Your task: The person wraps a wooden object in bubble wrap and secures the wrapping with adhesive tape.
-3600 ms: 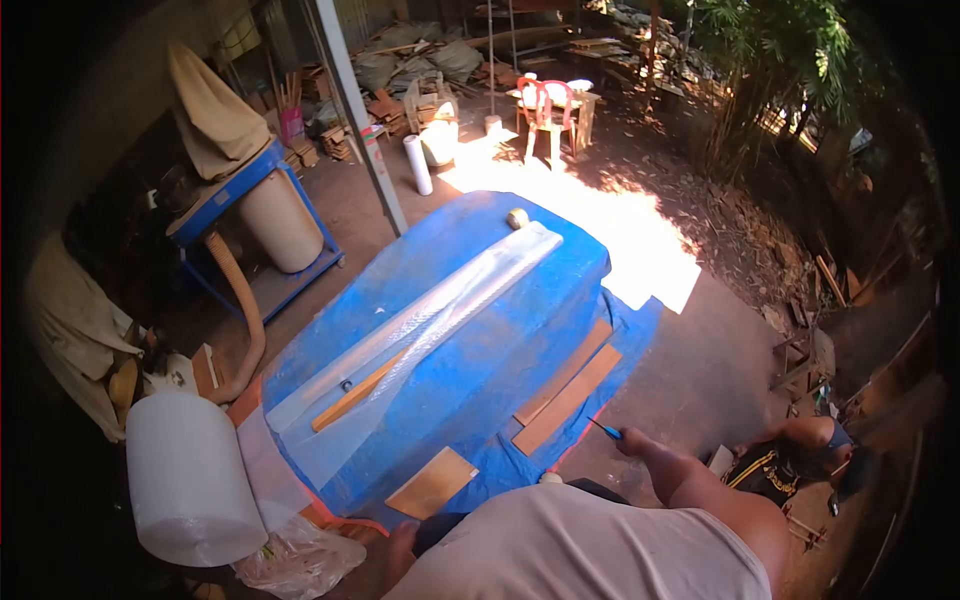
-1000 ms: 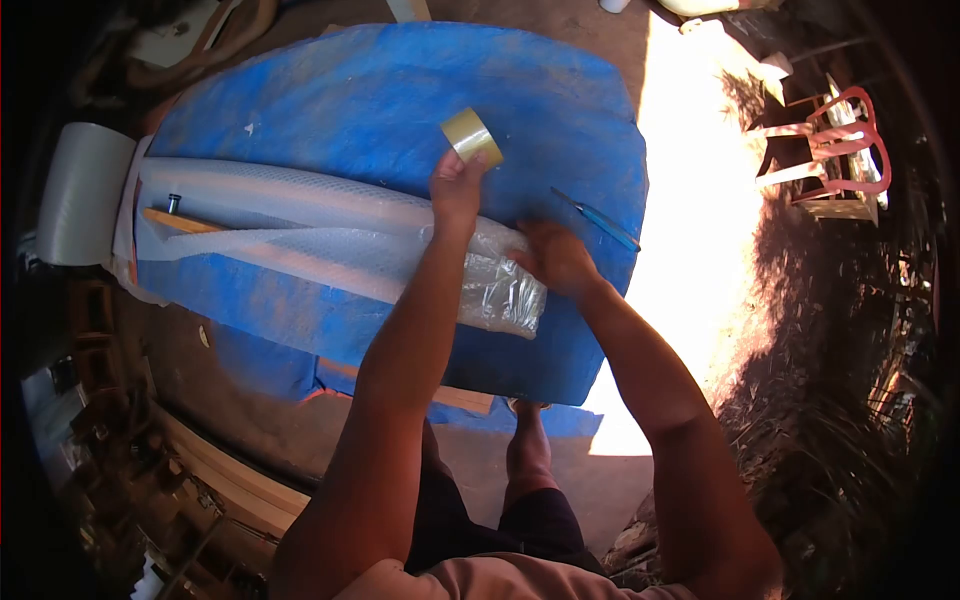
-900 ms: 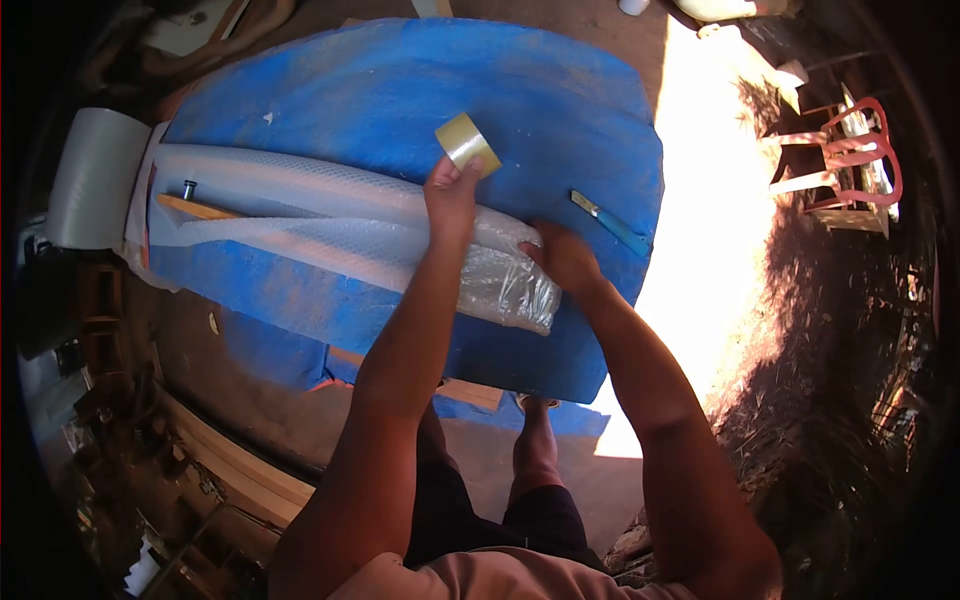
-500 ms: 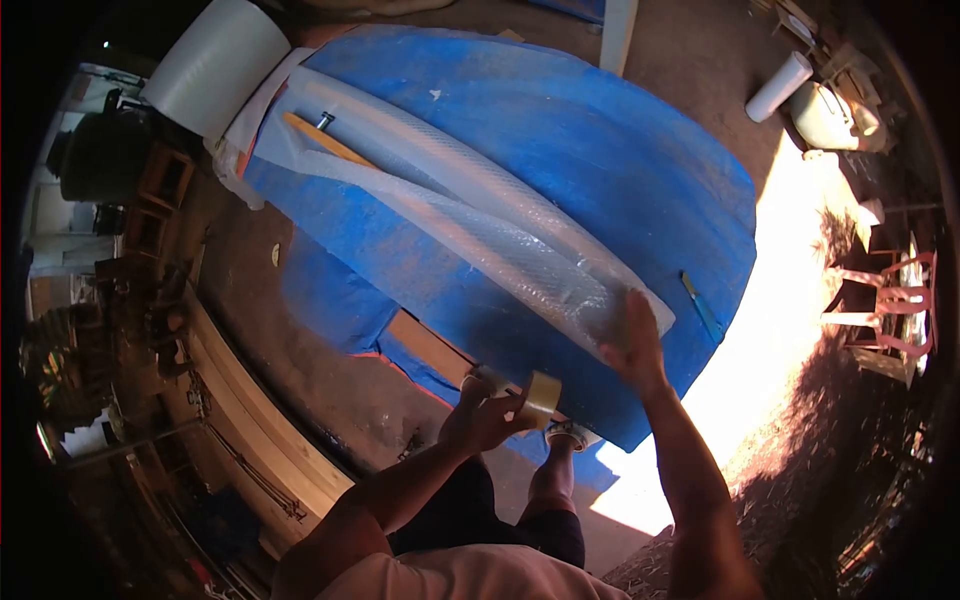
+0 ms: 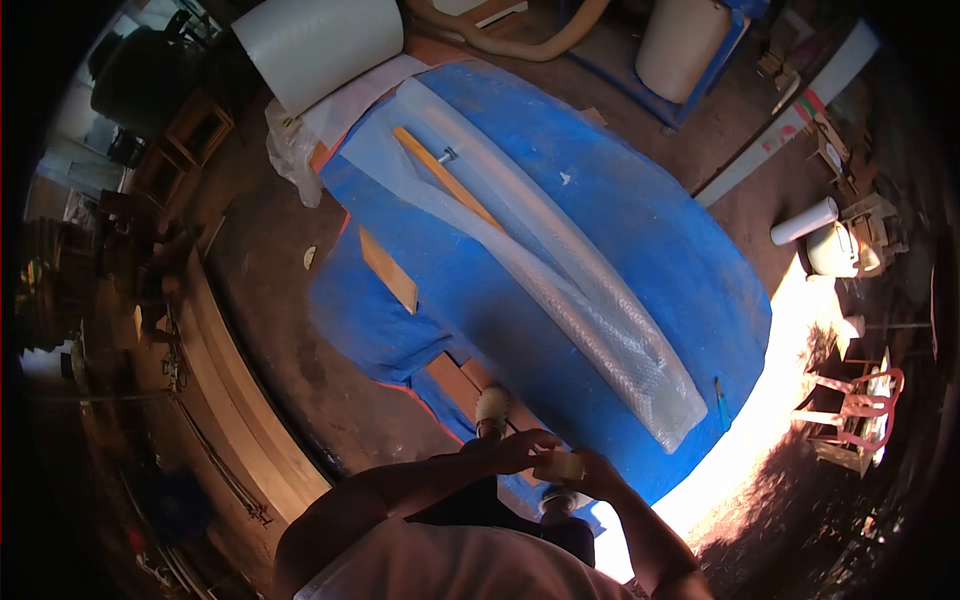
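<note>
A roll of packing tape (image 5: pixel 558 466) is held close to my body, between my two hands. My left hand (image 5: pixel 524 452) is closed at the roll's left side. On its right side, my right hand (image 5: pixel 598 474) is closed with fingers against the tape. Ahead, a long bubble-wrap bundle (image 5: pixel 610 335) lies diagonally across a blue-covered table (image 5: pixel 660 230). At its far, open end a yellow-orange wooden piece (image 5: pixel 445 178) and a metal bolt-like part (image 5: pixel 447 155) show. Neither hand touches the bundle.
A utility knife (image 5: pixel 721 400) lies near the table's right edge. A big roll of wrap (image 5: pixel 325 45) stands beyond the far left end. Long planks (image 5: pixel 250 385) lie at left; a pink chair (image 5: pixel 850 405) stands at right.
My right hand has left the bundle's near end and come back to the tape roll. My left hand brought the roll closer to my body. The camera view has shifted.
</note>
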A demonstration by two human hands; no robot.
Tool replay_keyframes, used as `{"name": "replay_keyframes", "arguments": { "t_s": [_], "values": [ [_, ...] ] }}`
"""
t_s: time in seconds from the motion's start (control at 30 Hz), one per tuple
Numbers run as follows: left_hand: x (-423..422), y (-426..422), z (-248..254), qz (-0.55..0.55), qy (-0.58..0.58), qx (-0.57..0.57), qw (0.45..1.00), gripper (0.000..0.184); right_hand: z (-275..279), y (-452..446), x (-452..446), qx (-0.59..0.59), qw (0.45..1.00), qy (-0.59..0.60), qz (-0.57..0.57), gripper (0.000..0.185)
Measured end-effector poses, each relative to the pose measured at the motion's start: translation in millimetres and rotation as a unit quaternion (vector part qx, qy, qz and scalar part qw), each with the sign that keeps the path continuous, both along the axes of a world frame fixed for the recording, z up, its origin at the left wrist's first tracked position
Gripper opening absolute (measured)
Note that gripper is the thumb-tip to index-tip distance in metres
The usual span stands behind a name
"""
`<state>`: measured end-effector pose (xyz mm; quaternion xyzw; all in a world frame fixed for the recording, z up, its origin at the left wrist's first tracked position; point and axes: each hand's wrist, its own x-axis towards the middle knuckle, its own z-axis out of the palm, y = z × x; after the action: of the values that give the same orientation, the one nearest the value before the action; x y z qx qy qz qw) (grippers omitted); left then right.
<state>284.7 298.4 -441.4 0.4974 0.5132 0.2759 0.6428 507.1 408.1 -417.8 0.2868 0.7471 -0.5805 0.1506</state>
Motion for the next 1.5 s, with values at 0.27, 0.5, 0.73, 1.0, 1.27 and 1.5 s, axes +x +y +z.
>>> {"name": "replay_keyframes", "arguments": {
  "t_s": [0.27, 0.5, 0.73, 1.0, 1.27, 1.5],
  "values": [
    [-180.7, -143.2, -121.4, 0.362, 0.194, -0.187, 0.893, 0.047, -49.5, 163.2, -109.3, 0.089, 0.896, 0.099, -0.423, 0.046],
    [-224.3, -339.5, -128.9, 0.208, 0.491, -0.135, 0.835, 0.035, -167.7, 332.4, -59.2, 0.454, 0.828, -0.073, -0.32, 0.037],
    [-322.9, -132.8, -145.2, 0.53, 0.032, -0.191, 0.826, 0.034, -151.6, 301.2, -109.7, 0.515, 0.778, -0.222, -0.284, 0.058],
    [-466.3, 154.5, -183.9, 0.621, -0.298, -0.047, 0.723, 0.046, -86.3, 192.0, -458.9, 0.366, 0.925, 0.092, -0.048, 0.083],
    [-534.7, 230.7, -127.2, 0.624, -0.357, -0.126, 0.684, 0.05, -123.5, 221.3, -603.7, 0.344, 0.923, 0.096, -0.14, 0.064],
    [-601.0, 231.5, -112.6, 0.529, -0.177, -0.038, 0.829, 0.029, -128.2, 272.2, -641.4, 0.218, 0.971, -0.036, -0.087, 0.033]
  ]
}}
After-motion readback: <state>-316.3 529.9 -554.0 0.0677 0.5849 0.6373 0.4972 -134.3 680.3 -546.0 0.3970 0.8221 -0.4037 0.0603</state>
